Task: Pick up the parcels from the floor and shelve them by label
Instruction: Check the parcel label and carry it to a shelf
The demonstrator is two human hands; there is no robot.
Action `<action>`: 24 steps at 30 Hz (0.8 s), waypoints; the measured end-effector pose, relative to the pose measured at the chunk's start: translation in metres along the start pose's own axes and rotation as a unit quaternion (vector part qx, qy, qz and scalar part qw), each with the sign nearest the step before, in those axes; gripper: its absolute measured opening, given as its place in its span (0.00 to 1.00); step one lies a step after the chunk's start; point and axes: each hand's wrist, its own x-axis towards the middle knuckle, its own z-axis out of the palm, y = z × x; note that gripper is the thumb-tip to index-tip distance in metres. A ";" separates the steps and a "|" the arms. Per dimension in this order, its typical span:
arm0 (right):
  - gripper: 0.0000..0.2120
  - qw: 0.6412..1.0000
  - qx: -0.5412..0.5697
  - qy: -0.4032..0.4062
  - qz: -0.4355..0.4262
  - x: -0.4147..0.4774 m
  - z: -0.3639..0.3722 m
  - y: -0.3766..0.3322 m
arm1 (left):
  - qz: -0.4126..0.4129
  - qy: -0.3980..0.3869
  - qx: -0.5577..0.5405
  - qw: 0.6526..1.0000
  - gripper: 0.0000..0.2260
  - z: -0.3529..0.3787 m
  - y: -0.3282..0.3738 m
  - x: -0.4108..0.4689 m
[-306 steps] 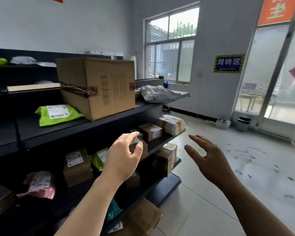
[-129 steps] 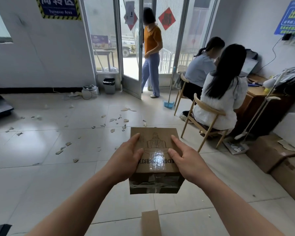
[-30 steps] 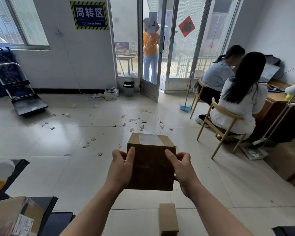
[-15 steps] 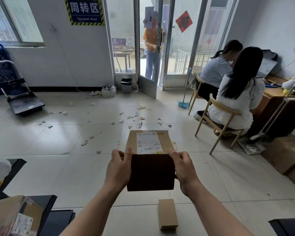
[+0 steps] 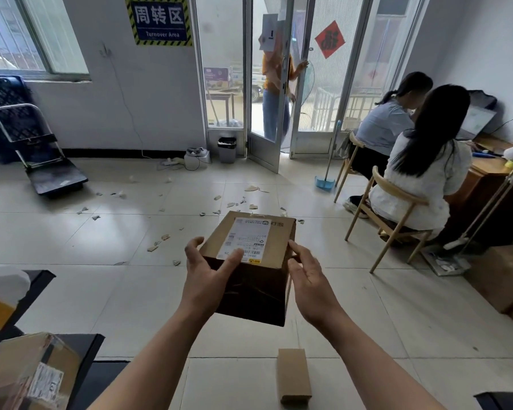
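The left hand (image 5: pixel 208 270) grips the cardboard parcel (image 5: pixel 255 288) at its 9 o'clock edge, thumb curled onto the label (image 5: pixel 246 235). The right hand (image 5: pixel 307 276), fingers relaxed, touches the 3 o'clock side. The parcel is held above the floor (image 5: pixel 101 276); a small box (image 5: pixel 293 375) lies at 6 o'clock.

- A blue "Turnover Area" sign (image 5: pixel 160 19) hangs on the far wall.
- A folding trolley (image 5: pixel 42 161) stands at the left, below the window (image 5: pixel 18 34).
- A grey bin (image 5: pixel 227 149) sits beside the open glass door (image 5: pixel 265 113), where 1 person (image 5: pixel 274 84) stands.
- 2 people (image 5: pixel 421 173) sit on wooden chairs (image 5: pixel 397 208) at a desk (image 5: pixel 492 179) holding a laptop (image 5: pixel 477 121).
- A blue dustpan (image 5: pixel 325 182) rests near them.
- Scraps (image 5: pixel 251 189) litter the tiles.
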 end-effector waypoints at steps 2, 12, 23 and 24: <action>0.17 0.999 -0.027 -0.002 -0.020 0.002 -0.006 -0.002 | -0.001 0.000 0.006 1.000 0.40 -0.003 0.001 0.002; 0.56 0.993 0.044 -0.104 0.025 0.010 -0.030 -0.013 | -0.030 -0.049 -0.019 0.998 0.50 -0.012 0.001 0.004; 0.59 0.999 0.009 -0.021 0.047 0.023 -0.018 -0.004 | -0.050 0.018 0.011 0.999 0.46 0.009 0.009 -0.003; 0.59 0.999 0.004 -0.017 0.050 0.023 -0.018 -0.005 | -0.055 0.021 0.017 0.998 0.43 0.010 0.009 -0.002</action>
